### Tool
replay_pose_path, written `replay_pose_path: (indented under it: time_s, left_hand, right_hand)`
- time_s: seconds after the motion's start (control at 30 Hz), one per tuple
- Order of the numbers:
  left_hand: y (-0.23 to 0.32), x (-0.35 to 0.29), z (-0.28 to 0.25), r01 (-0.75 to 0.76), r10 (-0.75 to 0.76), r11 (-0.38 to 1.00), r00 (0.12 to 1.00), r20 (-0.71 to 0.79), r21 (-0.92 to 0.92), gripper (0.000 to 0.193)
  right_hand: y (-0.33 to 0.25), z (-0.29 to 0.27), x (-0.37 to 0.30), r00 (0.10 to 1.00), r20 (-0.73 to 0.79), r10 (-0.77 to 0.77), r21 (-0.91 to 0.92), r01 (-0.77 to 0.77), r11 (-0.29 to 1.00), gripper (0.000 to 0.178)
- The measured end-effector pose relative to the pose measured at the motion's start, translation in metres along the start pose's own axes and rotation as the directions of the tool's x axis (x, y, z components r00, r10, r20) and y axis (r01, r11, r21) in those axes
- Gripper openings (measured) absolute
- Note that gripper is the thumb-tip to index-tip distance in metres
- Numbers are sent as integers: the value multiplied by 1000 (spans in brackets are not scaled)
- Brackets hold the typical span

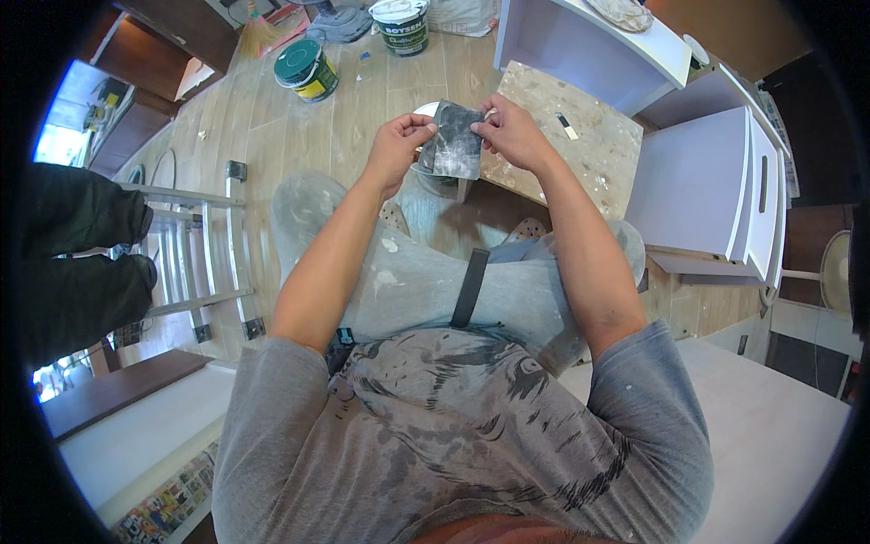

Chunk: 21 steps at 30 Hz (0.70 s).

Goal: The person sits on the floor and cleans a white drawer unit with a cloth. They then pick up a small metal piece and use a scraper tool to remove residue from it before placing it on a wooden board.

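Observation:
Between my two hands is a dark grey piece of sandpaper [458, 145], dusted white toward its lower part. My left hand [399, 152] pinches its left edge between thumb and fingers. On the upper right edge, the thumb and fingers of my right hand [513, 134] are closed too. Behind and below the sheet stands a pail [437, 185], mostly hidden by the sandpaper and my left hand. To the right, a low bench [598, 168] spattered with paint carries a small putty knife [567, 126] with a dark and a pale end.
Two paint pails, one with a green lid [306, 71] and one white-topped [400, 27], stand on the wood-plank floor ahead. At left, an aluminium ladder [208, 245] is beside another person's dark-trousered legs [82, 263]. White cabinet pieces [693, 186] stand at right.

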<state>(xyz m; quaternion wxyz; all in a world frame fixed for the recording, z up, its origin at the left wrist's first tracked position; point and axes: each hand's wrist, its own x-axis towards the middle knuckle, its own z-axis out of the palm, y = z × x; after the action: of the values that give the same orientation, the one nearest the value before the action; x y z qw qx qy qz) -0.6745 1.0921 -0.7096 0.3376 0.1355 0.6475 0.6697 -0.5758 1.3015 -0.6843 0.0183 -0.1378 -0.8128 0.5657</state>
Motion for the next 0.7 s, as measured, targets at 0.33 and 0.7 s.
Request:
replay_pose_path:
  time_s: [0.33,0.7]
  left_hand:
    - [6,-5,7,19,-17,999,997,75,-31,23]
    - [11,-4,7,-142,142,990,990,1,-24,29]
  right_hand:
    - [7,1,7,998,33,52,239,-59,969,33]
    - [-18,-12,1,1000,-16,-10,147,12,989,26]
